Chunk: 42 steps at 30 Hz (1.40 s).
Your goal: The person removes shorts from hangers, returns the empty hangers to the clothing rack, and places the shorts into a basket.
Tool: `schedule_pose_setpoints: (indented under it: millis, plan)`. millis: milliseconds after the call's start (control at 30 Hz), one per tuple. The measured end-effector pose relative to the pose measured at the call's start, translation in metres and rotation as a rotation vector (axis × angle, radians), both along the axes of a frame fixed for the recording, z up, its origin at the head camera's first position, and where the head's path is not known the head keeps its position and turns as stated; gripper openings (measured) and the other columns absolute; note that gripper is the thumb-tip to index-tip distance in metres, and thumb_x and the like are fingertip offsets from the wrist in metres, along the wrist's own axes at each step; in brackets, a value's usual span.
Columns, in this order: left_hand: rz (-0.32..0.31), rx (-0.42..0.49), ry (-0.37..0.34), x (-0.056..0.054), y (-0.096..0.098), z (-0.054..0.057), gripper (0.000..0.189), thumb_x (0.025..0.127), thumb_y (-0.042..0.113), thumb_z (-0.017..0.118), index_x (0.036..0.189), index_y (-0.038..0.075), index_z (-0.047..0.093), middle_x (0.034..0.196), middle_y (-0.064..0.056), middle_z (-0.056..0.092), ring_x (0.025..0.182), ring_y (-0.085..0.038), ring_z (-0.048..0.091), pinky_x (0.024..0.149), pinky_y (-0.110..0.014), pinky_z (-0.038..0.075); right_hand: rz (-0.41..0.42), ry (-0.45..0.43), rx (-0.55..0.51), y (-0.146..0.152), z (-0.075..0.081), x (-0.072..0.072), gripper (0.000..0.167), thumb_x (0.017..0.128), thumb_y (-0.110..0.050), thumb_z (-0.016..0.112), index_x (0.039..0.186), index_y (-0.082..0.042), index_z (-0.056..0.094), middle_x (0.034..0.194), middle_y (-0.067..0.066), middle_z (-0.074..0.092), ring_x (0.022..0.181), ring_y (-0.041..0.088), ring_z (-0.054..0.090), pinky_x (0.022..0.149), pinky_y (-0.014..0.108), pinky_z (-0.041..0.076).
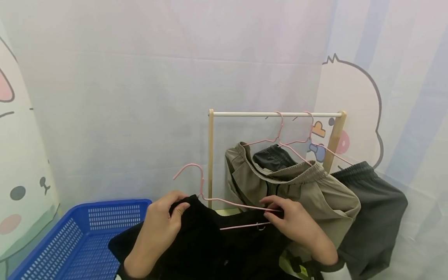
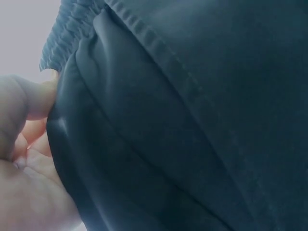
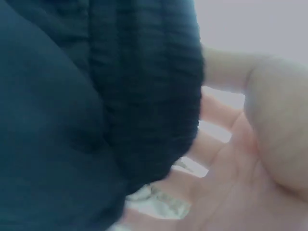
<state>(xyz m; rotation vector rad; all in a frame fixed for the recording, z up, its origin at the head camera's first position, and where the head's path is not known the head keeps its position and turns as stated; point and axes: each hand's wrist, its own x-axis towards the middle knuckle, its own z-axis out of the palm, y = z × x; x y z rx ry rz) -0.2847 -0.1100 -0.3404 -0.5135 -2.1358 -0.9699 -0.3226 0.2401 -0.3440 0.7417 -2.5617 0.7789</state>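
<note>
Basket: the blue basket [image 1: 113, 221] stood at the left, partly behind the black garment.
Left hand: the left hand [image 1: 158, 225] pinched the waist of the garment between thumb and fingers.
Black garment: the black garment [image 1: 206, 243] was in front of the person, its waist up, held by both hands.
Hanger: the pink hanger [image 1: 202, 182] was at the waist, its hook free of any bar; its left end was hidden, so I could not tell how far it went in.
Rack: the rack [image 1: 238, 114] stood behind, its white bar carrying a second hanger [image 1: 281, 127] and a third hanger [image 1: 310, 130].
Right hand: the right hand [image 1: 295, 219] pinched the other side of the waist, near the hanger's right end.
Beige garment: the beige garment [image 1: 325, 194] hung from the second hanger.
Grey garment: the grey garment [image 1: 374, 212] hung at far right, from the third.
Step at the waist: it seemed to be fitting the waist onto the hanger.
Next move: it probably called for seating both sides evenly, without letting the cloth slip.
</note>
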Motion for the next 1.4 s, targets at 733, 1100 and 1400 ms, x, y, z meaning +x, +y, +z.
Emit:
schedule_pose_setpoints:
  millis: [733,1100,1400]
  plan:
    - [0.001,0.001,0.012,-0.001,-0.002,-0.001,0.013,0.095,0.001,0.073,0.1,0.013,0.073,0.091,0.006,0.071,0.075,-0.005,0.06,0.068,-0.028,0.055,0.154,-0.229,-0.016,0.027,0.001,-0.006,0.022,0.096,-0.023,0.075,0.115,-0.013,0.071,0.094,-0.006,0.076,0.085,0.005,0.07,0.066,0.026,0.053]
    - [-0.011,0.003,0.007,-0.002,-0.002,-0.003,0.015,0.095,0.001,0.073,0.1,0.015,0.073,0.091,0.008,0.07,0.073,-0.005,0.058,0.067,-0.027,0.053,0.132,-0.093,0.004,0.02,0.002,-0.002,0.02,0.095,-0.022,0.077,0.114,-0.018,0.071,0.103,-0.006,0.075,0.095,0.013,0.074,0.075,0.03,0.058]
    - [-0.06,0.009,-0.001,0.001,0.009,-0.004,0.016,0.093,-0.002,0.074,0.099,0.013,0.073,0.094,0.006,0.072,0.081,-0.005,0.064,0.072,-0.029,0.058,0.175,0.262,-0.048,-0.038,-0.003,0.01,0.03,0.094,-0.013,0.077,0.122,-0.019,0.07,0.105,-0.009,0.073,0.094,0.009,0.07,0.078,0.032,0.058]
